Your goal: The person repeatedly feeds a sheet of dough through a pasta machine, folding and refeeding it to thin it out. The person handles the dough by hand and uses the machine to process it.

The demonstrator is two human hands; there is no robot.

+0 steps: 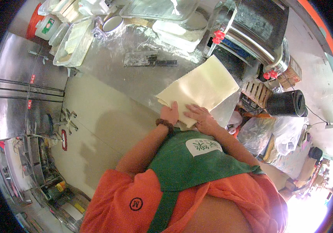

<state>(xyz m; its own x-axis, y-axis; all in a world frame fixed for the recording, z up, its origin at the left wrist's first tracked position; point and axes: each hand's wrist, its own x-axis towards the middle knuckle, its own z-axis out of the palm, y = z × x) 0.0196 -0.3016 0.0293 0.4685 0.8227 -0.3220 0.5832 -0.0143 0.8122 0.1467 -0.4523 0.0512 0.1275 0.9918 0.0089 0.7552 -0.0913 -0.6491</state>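
Observation:
A stack of pale yellow dough sheets (201, 81) with finely jagged edges lies slantwise at the near right of the steel worktable (111, 70). My left hand (170, 113), a beaded bracelet on its wrist, grips the near left edge, thumb on top. Across the near right part, my right hand (203, 118) holds the sheets with its fingers spread over the top; its thumb is hidden. The near end of the sheets reaches the front of my green apron (184, 163). Beyond the stack lies a cleaver (150, 59), its dark handle pointing right.
A dough sheeter (251, 40) with a steel roller and red knobs stands at the back right. Plastic tubs (73, 40) and a floury white container (178, 33) line the back. Beside the table are a wooden crate (255, 93) and a black bin (285, 103).

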